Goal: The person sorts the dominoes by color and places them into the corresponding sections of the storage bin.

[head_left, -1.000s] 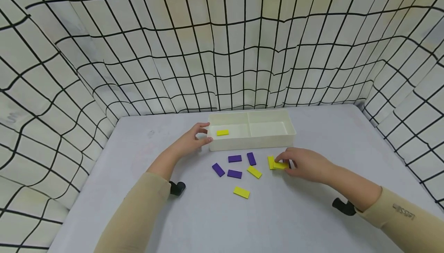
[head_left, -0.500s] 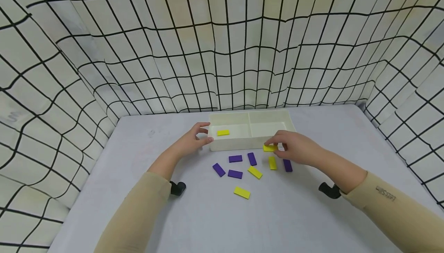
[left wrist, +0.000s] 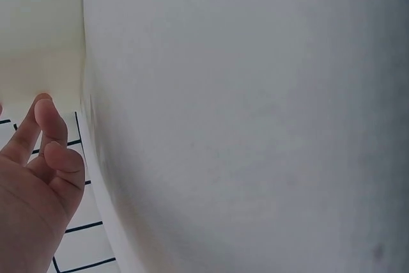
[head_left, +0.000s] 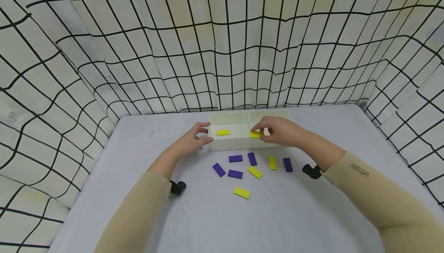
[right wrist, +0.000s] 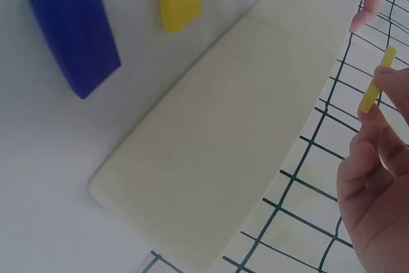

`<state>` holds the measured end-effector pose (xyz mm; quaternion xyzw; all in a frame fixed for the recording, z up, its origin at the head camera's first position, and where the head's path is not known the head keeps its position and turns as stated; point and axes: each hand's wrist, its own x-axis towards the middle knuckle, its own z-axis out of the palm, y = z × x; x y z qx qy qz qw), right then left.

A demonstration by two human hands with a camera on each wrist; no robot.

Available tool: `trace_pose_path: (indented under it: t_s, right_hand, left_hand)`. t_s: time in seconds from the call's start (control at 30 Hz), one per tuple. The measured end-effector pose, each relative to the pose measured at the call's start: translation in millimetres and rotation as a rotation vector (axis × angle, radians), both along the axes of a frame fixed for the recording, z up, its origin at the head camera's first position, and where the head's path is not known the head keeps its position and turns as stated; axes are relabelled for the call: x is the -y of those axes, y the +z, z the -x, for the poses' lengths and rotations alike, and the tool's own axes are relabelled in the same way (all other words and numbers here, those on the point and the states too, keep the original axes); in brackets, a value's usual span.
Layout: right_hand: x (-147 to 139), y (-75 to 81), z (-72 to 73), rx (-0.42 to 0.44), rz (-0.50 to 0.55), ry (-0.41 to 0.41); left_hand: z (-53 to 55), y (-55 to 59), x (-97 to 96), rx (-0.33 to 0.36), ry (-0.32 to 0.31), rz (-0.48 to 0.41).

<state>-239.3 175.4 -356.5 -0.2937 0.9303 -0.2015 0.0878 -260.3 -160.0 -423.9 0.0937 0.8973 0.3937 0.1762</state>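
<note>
My right hand pinches a yellow rectangular block between thumb and fingertips. The block is over the white two-compartment box, near its divider; the right wrist view shows the pinched block above the rim. At the box's left end is my left hand, fingers spread and slightly bent, fingertips against the end wall in the left wrist view. Another yellow block lies in the left compartment. My right hand covers part of the right compartment.
In front of the box lie several purple blocks and three yellow ones, the nearest being a yellow block. The white table is bordered by black netting at the back and sides.
My right hand has picked a yellow block off the table and carried it up and left over the box, uncovering a purple block. My left hand stays at the box's left end.
</note>
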Motion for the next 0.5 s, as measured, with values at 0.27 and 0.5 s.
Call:
trace_pose_path:
  t_s: [0.27, 0.5]
  right_hand:
    - [13, -0.4, 25.0, 0.012, -0.019, 0.006]
    - [21, -4.9, 38.4, 0.038, -0.036, -0.019]
  left_hand:
    - [-1.2, 3.1, -0.4, 0.003, -0.007, 0.01]
    - [-3.5, 2.2, 0.2, 0.0, -0.016, 0.011]
